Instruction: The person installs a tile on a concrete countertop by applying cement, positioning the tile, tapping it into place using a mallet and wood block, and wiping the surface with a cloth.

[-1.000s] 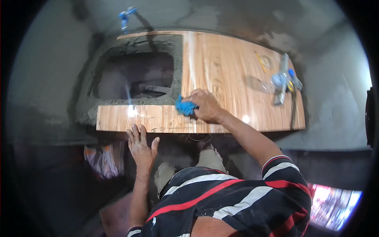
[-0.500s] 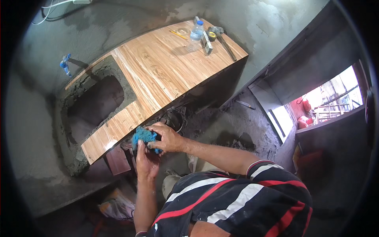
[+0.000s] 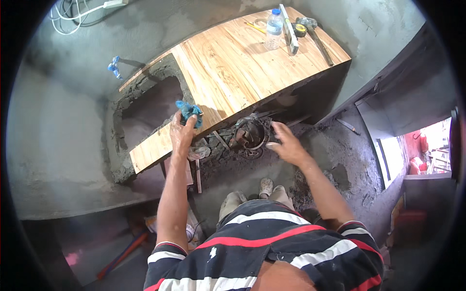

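So we're gripping a crumpled blue cloth (image 3: 189, 111) in our left hand (image 3: 182, 133), fingers closed around it, just left of the frame's center. It's sitting over the spot where the narrow front strip (image 3: 154, 148) is meeting the wide wood-look countertop (image 3: 233, 68). Our right hand (image 3: 287, 145) is hanging open and empty right of center, near a dark round bucket (image 3: 263, 138) below the counter.

What's worrying us: the rough gray mortar rim (image 3: 165, 68) around the opening is running right beside the cloth. If we're dragging the cloth across it, we're probably picking up grit and smearing or scratching the wood-look face. Leaning hard on that skinny strip could be shifting it too, if whatever's under it isn't set; we can't tell from here.

Upper right, a clear bottle (image 3: 273, 31) is standing upright close to a level (image 3: 289, 31), so a careless sweep could be tipping it. The hammer (image 3: 318, 41) is lying with its handle pointing toward the front edge, so one snag could be sending it floorward.
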A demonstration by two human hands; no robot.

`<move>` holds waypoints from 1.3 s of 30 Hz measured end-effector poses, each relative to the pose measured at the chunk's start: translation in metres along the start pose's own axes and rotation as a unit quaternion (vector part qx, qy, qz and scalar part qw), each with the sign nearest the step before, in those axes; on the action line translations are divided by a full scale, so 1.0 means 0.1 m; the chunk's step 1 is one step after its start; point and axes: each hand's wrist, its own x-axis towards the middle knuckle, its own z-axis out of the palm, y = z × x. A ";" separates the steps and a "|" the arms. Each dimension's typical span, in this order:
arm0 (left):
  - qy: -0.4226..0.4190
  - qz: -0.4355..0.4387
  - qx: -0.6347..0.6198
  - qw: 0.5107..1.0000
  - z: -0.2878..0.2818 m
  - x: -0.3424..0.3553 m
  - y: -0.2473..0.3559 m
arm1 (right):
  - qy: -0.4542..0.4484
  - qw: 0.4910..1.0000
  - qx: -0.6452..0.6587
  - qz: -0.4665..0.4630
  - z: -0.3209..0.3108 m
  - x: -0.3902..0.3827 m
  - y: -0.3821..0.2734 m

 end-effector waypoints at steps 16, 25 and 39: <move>-0.228 0.377 0.277 0.854 3.01 -0.34 0.20 | 0.020 0.945 -0.161 0.283 -0.68 -1.90 1.92; -0.168 0.207 0.158 0.951 2.07 -0.16 0.44 | 0.099 0.922 -0.131 0.350 -0.84 -2.55 2.58; -0.084 0.213 0.356 0.906 1.50 1.70 0.00 | 0.002 0.858 -0.173 0.483 0.14 -3.66 3.15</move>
